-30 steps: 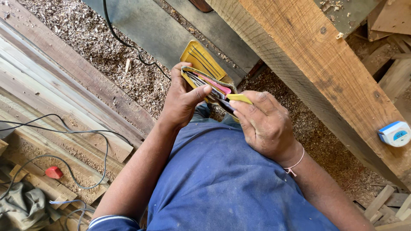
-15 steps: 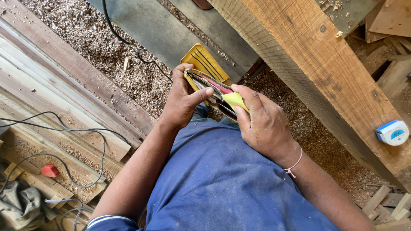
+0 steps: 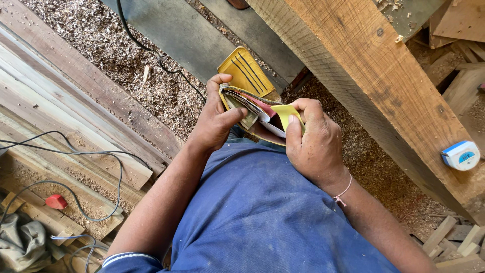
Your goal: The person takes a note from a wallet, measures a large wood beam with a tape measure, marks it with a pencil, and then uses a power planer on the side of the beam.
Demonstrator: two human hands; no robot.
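I see both hands up in front of my blue shirt [image 3: 257,212], holding a yellow wallet [image 3: 246,76] open. My left hand [image 3: 216,124] grips its left side, thumb pressed onto the papers [image 3: 242,103] inside; the fingers curl behind, out of sight. My right hand [image 3: 316,146] pinches a yellow slip [image 3: 286,114] at the wallet's mouth, thumb on top. I can't make out what the papers are. A beam [image 3: 374,81] runs past on the right, cut off at the edges, with a blue-and-white tape measure [image 3: 461,154] on it.
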